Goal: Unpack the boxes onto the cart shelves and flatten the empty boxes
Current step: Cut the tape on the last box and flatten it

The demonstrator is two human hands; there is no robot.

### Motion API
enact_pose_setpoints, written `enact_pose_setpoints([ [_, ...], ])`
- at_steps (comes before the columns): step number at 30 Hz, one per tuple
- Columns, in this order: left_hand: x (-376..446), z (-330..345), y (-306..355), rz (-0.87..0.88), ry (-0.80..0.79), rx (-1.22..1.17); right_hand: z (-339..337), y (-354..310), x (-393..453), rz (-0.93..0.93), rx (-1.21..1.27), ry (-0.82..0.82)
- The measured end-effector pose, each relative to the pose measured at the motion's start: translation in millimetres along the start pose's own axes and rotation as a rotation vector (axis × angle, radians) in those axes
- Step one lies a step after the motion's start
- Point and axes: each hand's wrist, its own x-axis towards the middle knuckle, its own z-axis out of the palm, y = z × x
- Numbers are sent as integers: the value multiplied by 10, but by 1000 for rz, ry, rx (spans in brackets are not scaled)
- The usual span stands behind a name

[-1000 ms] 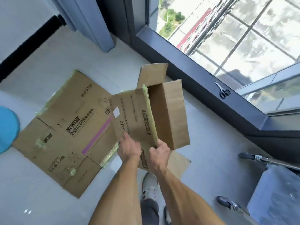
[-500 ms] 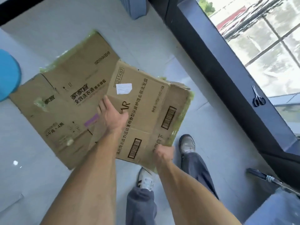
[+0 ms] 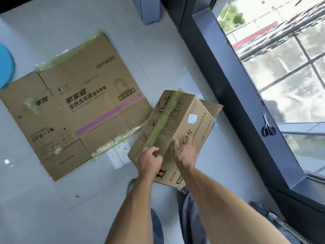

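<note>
The small box (image 3: 173, 131) is held in the air just in front of the person, tilted, with its taped side turned up. I think it is held this way so that the strip of green tape (image 3: 162, 123) along the seam faces the hands and can be peeled off, because the box cannot fold flat while the seam is closed. The left hand (image 3: 148, 162) is closed on the near end of the tape, the fingers pinching it at the edge of the box. The right hand (image 3: 184, 154) lies open and flat on the side panel just beside the left one, pressing on the box to keep it steady; it grips nothing.

To the left of the hands, well apart from them, a large box (image 3: 73, 103) lies flattened on the floor (image 3: 52, 199), so this part of the task seems finished. A blue round thing (image 3: 6, 67) shows at the far left edge. To the right of the hands, scissors (image 3: 268, 125) lie on the dark window sill (image 3: 246, 111), out of easy reach. Below the box are the person's legs and one shoe. Nothing stands between the hands and the tape.
</note>
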Motion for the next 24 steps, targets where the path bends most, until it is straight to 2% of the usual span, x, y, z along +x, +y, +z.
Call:
enact_pose_setpoints([
  [2, 96, -2, 37, -174, 148, -111, 61, 35, 35, 24, 126, -100],
  [4, 212, -5, -40, -321, 182, -44, 158, 55, 47, 84, 311, -145],
  [6, 295, -2, -243, -606, 108, -46, 313, 43, 36, 120, 302, -201],
  [8, 298, 6, -424, -829, -96, -332, 445, -54, -39, 143, 252, -226],
  [9, 263, 29, -485, -855, -182, -527, 510, -113, -82, 160, 258, -246],
  [10, 221, 57, -538, -859, -198, -720, 567, -162, -145, 186, 280, -266],
  [11, 174, 95, -559, -852, -146, -877, 614, -212, -200, 206, 302, -259],
  [13, 100, 155, -546, -829, 66, -1027, 664, -319, -322, 181, 289, -178],
  [15, 81, 53, -412, -735, 205, -882, 668, -423, -435, 118, 283, -92],
  [18, 163, -253, -275, -555, 331, -605, 611, -573, -517, 148, 349, -66],
  [21, 221, -488, -279, -453, 358, -527, 508, -740, -484, 175, 215, -39],
  [24, 198, -494, -360, -391, 402, -512, 481, -829, -446, 194, 258, -37],
])
